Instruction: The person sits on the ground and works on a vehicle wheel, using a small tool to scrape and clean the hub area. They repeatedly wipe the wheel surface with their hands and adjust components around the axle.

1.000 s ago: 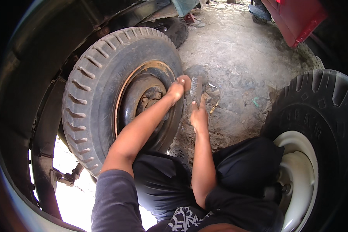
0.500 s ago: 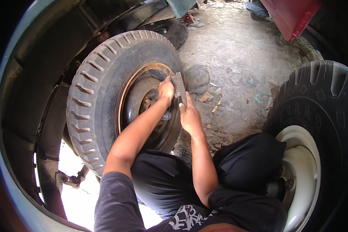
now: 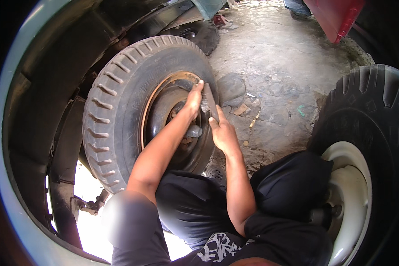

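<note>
A wire brush (image 3: 212, 99) with a flat brownish back is gripped in my right hand (image 3: 224, 134), its pale bristles turned left. The index finger lies along the back, with the thumb on the near side. My left hand (image 3: 193, 101) is closed just left of the bristles; what its fingers hold, if anything, is too small to name. Both hands are in front of a big treaded tyre (image 3: 119, 106) standing upright. Its wheel rim (image 3: 157, 95) has a rusty orange edge, and a rounded grey hub part (image 3: 194, 131) shows below my left wrist.
To my right, close by my knee, stands another tyre (image 3: 359, 104) on a cream-white wheel (image 3: 357, 195). A dark wheel arch (image 3: 35, 102) curves round on the left. Behind lies a further tyre (image 3: 206, 37). Stone chips and scraps litter the rough floor (image 3: 279, 102); a red panel (image 3: 334, 17) hangs at the upper right.
The whole view has shifted slightly, so the wheel appears further right. My left fingertips have moved up along the brush a little; the right hand keeps its grip.
</note>
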`<state>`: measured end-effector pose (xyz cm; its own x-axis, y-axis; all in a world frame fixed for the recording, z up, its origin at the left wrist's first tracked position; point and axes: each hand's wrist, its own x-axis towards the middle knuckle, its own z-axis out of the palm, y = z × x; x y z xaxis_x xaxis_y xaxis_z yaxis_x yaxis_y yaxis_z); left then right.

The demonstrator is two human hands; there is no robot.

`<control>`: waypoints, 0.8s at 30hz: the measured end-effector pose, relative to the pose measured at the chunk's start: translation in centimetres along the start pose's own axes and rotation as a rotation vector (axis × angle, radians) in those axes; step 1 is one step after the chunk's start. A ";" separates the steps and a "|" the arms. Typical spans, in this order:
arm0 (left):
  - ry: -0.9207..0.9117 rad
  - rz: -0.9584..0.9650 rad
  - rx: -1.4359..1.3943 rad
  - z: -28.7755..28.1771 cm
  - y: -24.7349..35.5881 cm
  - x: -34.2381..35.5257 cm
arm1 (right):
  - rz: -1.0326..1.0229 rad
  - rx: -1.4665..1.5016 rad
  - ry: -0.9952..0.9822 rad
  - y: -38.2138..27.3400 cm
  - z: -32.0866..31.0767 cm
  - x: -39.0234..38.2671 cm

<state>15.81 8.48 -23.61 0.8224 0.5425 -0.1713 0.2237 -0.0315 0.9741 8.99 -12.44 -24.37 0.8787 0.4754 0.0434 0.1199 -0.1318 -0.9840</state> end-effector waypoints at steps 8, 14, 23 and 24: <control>-0.099 0.180 0.132 7.0 0.6 -5.3 | 0.108 -0.011 0.161 0.2 -2.4 0.9; 0.001 -0.118 -0.197 1.7 2.7 -2.3 | -0.049 -0.061 0.004 -2.1 -1.7 -1.2; -0.059 -0.089 -0.328 2.3 3.4 -2.8 | -0.113 -0.120 0.064 -2.6 -2.5 -1.7; -0.051 -0.129 -0.306 3.0 2.9 -3.2 | -0.081 -0.133 0.082 -2.4 -2.3 -1.2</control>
<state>15.42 4.12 -20.69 0.8243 0.4827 -0.2960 0.1667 0.2928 0.9415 8.70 -14.70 -21.64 0.8976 0.4177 0.1411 0.2475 -0.2125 -0.9453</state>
